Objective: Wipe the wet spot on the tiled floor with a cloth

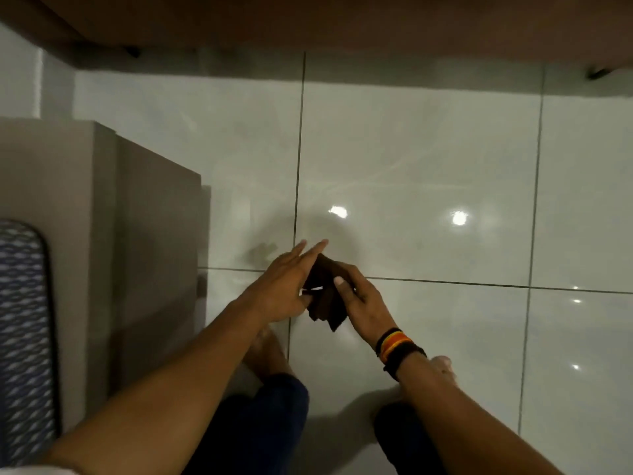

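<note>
- Both forearms reach in from the bottom edge, over knees in dark trousers (270, 416) and bare feet on the floor.
- Left hand (284, 286): fingers stretched forward and flat, slightly spread, lying against the left side of the cloth (325, 293); the thumb seems to touch the cloth's edge, but whether it pinches is hard to tell.
- Right hand (359, 293): fingers curled round the cloth's right side, thumb pressed on top, so the cloth is gripped between thumb and fingers.
- Cloth: dark brown, folded into a small pad, held between the two hands above the floor (428, 159), over a crossing of grout lines.
- Right wrist carries a striped band (397, 347) in black, orange and yellow.
- Wet spot (262, 250): a faint, dull smear on the glossy white tile, just left of the left hand's fingertips and near the cabinet; apart from the cloth.
- Grey cabinet (102, 217) stands at the left, with a blue patterned pad (24, 337) in front of it.
- Brown wooden furniture (342, 18) spans the top edge.
- Two bright light reflections shine on the tile beyond the hands.
</note>
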{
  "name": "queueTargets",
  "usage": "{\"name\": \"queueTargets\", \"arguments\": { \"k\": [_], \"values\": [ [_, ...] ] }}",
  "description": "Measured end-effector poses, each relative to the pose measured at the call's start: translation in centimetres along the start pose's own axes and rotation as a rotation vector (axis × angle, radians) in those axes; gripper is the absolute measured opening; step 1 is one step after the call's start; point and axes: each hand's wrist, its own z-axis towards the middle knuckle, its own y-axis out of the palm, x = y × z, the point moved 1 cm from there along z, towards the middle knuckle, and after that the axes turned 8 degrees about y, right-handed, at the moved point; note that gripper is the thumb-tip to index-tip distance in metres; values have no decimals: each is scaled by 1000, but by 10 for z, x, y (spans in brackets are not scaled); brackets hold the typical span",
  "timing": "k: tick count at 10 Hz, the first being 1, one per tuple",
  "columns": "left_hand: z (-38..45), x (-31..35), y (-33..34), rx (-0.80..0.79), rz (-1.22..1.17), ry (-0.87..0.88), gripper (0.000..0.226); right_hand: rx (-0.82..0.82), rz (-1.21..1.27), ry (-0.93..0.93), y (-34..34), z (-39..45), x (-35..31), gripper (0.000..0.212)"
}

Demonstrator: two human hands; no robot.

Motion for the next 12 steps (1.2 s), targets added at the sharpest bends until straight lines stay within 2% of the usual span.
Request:
{"name": "queueTargets", "arguments": {
  "k": [1, 2, 3, 4, 5, 6, 7, 8, 9, 10, 11, 12],
  "values": [
    [-24, 50, -44, 93, -143, 18, 59, -21, 182, 73, -25, -44, -52, 33],
    [-57, 97, -90, 159, -243, -34, 29, 44, 300, 147, -46, -92, -104, 43],
    [-99, 133, -121, 249, -298, -70, 20, 57, 318, 143, -54, -135, -148, 49],
    [-150, 147, -140, 397, -427, -136, 15, -2, 220, 121, -45, -177, -193, 68],
    [-209, 145, -154, 527, -506, -209, 16, 21, 98, 119, -20, -204, -225, 51],
    [-273, 124, -161, 653, -609, -319, 20, 47, -5, 115, 23, -222, -252, 18],
    [-331, 81, -153, 781, -691, -419, 19, 0, -101, 99, 86, -234, -269, 3],
    [-383, 40, -148, 901, -729, -496, 13, -2, -189, 105, 158, -234, -278, 16],
    [-468, -74, -116, 1094, -800, -680, 14, -138, -378, 119, 307, -232, -271, 31],
    [-464, -90, -136, 1123, -770, -680, 24, -225, -424, 152, 328, -224, -293, 36],
    [-473, -51, -222, 1178, -709, -532, 46, -211, -391, -6, 305, -232, -392, 40],
    [-450, -48, -219, 1156, -438, -556, 65, -220, -451, 5, 288, -243, -392, 44]
  ]
}}
